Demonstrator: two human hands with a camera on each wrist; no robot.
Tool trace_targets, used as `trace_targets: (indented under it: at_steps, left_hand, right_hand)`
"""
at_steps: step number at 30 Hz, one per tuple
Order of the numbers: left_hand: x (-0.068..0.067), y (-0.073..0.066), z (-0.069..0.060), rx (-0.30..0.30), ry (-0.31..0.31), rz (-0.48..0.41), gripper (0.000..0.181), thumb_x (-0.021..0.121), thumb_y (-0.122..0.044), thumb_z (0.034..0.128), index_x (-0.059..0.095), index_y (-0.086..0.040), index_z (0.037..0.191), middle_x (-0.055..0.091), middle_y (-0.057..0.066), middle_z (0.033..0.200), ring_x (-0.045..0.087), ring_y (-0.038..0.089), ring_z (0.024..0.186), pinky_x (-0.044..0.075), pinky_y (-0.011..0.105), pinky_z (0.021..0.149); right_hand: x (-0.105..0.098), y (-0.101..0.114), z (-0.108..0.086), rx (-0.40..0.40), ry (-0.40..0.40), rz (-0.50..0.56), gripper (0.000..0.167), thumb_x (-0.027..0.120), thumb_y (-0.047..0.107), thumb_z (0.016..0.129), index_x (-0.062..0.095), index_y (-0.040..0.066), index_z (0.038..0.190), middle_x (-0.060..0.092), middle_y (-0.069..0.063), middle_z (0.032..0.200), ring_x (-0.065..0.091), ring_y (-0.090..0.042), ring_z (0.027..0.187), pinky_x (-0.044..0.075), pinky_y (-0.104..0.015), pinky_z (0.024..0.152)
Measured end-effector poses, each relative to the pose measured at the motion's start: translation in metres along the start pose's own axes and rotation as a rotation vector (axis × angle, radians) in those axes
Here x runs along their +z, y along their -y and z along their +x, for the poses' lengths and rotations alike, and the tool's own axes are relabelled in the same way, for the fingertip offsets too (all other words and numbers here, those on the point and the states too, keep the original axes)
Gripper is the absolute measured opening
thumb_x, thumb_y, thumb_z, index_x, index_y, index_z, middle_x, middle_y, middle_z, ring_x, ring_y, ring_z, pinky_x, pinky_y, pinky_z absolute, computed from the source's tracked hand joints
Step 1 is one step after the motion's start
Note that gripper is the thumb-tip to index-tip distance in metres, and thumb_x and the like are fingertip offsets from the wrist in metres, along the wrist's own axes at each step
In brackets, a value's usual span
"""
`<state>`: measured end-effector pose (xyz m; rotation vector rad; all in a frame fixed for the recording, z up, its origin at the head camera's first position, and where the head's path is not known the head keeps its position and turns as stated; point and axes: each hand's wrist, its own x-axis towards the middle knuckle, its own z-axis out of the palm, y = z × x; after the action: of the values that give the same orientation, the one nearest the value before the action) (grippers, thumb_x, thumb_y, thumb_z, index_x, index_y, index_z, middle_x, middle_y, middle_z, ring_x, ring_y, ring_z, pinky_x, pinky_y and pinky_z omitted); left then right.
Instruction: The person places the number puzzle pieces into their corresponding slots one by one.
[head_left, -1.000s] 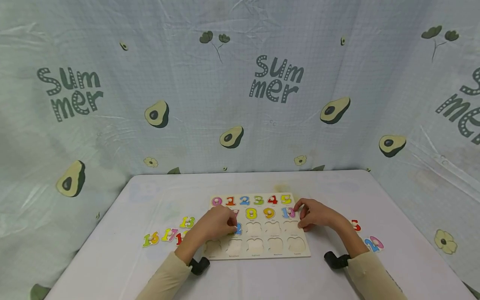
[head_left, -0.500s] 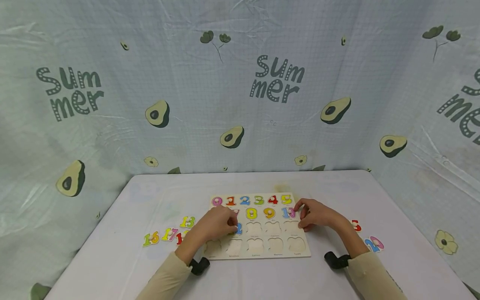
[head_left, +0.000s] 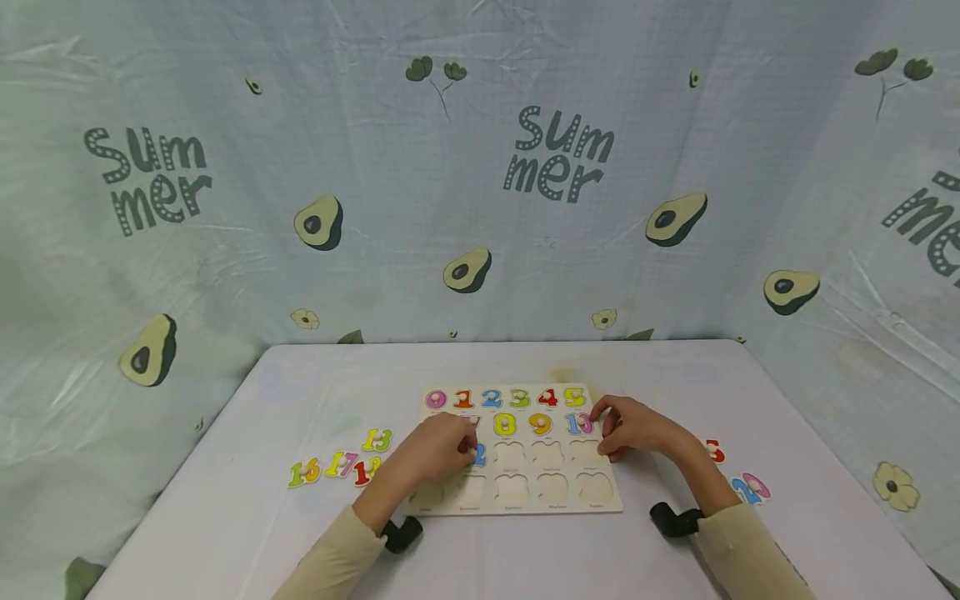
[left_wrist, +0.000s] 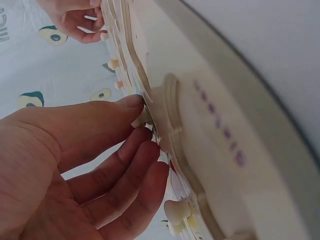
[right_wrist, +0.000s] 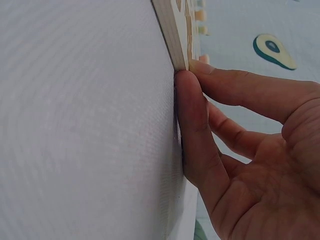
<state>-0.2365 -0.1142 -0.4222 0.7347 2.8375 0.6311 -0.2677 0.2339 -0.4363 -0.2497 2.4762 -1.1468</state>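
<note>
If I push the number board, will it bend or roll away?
Probably not: the number board looks stiff, its edge straight. It would likely slide, because it's flat and lies on the table. Tipped, it might drop the yellow 8, since the empty slots look shallow.

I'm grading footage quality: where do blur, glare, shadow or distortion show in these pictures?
Head: creases on the backdrop catch pale glare; left wrist: the purple lettering is blurred and the board looks bowed along its edge; right wrist: the table darkens into shadow beside the right hand.
</note>
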Motion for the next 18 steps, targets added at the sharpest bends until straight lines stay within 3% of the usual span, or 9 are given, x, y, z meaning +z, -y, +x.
trace_targets:
  at_steps: [8, 18]
  left_hand:
    - [-0.014, 0.009, -0.001, 0.018, 0.017, -0.089, 0.016, 0.076, -0.019, 0.0933, 0.077, -0.007, 0.104, 0.063, -0.005, 0.075, 0.054, 0.009, 0.065, 0.043, 0.024, 0.062]
    - [-0.055, 0.045, -0.014, -0.094, -0.054, -0.116, 0.013, 0.079, -0.019, 0.091, 0.077, -0.009, 0.099, 0.066, -0.001, 0.081, 0.055, 0.014, 0.076, 0.047, 0.028, 0.067]
  right_hand:
    - [-0.001, 0.0, -0.001, 0.002, -0.004, 0.0, 0.049, 0.081, 0.005, 0.081, 0.056, -0.001, 0.123, 0.055, -0.01, 0.09, 0.061, -0.019, 0.07, 0.059, -0.03, 0.068]
    - [0.001, 0.0, 0.0, -0.001, -0.001, -0.004, 0.048, 0.081, 0.005, 0.081, 0.056, 0.0, 0.122, 0.055, -0.009, 0.09, 0.06, -0.019, 0.071, 0.059, -0.029, 0.068]
